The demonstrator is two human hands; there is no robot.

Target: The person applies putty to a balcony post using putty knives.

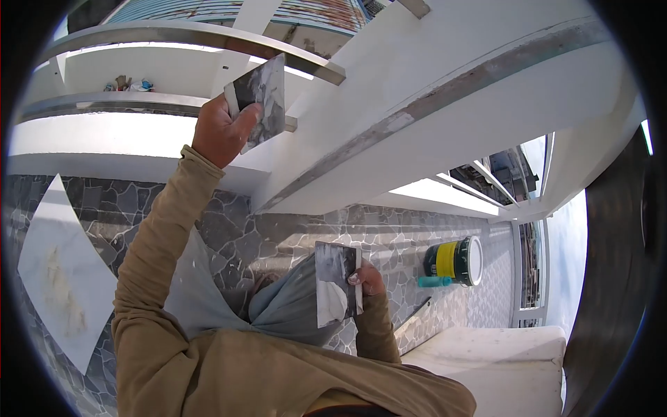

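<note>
My left hand is raised near the railing and closed around a flat rectangular putty blade, thumb across its face. Grey and white smears cover that blade, which is held tilted beside the white pillar. Lower down, in front of my legs, my right hand grips a second flat putty blade by its right edge. A lump of white putty sits on the lower part of its face. The two blades are apart from each other.
A white pillar with a rough grey strip rises ahead. Metal rails run at upper left. A white slab lies on the stone-patterned floor. A dark bucket with a teal object stands right, beyond a white block-like piece.
</note>
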